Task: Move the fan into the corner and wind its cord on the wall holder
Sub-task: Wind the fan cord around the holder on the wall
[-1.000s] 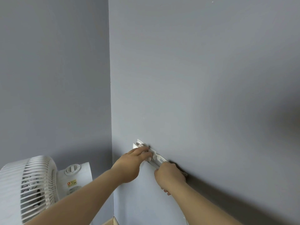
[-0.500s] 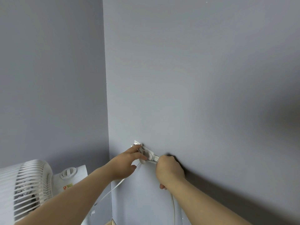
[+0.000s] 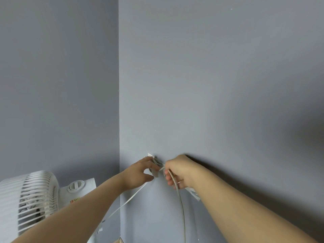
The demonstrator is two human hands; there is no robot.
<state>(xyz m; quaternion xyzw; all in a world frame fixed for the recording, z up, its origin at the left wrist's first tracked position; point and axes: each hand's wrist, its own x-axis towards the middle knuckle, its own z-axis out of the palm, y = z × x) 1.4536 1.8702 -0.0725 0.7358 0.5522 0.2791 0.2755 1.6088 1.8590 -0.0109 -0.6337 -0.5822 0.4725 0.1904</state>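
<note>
A white fan (image 3: 31, 197) with a slatted grille stands at the lower left, in the corner of two grey walls. Its white cord (image 3: 182, 211) hangs down the right wall, and a second strand runs slanting down to the left. A small white holder (image 3: 152, 158) is fixed to the right wall. My left hand (image 3: 140, 172) pinches the holder's round front piece between thumb and fingers. My right hand (image 3: 180, 171) grips the cord just right of the holder, fingers curled round it. The holder is mostly hidden by both hands.
The wall corner (image 3: 119, 102) runs straight up from the fan. A white tag or plug (image 3: 193, 193) sticks out below my right wrist. A strip of pale floor (image 3: 118, 241) shows at the bottom edge.
My right hand has risen and shifted right, pulling a loop of cord out from the holder. My left hand stays on the holder. The hanging strands now show.
</note>
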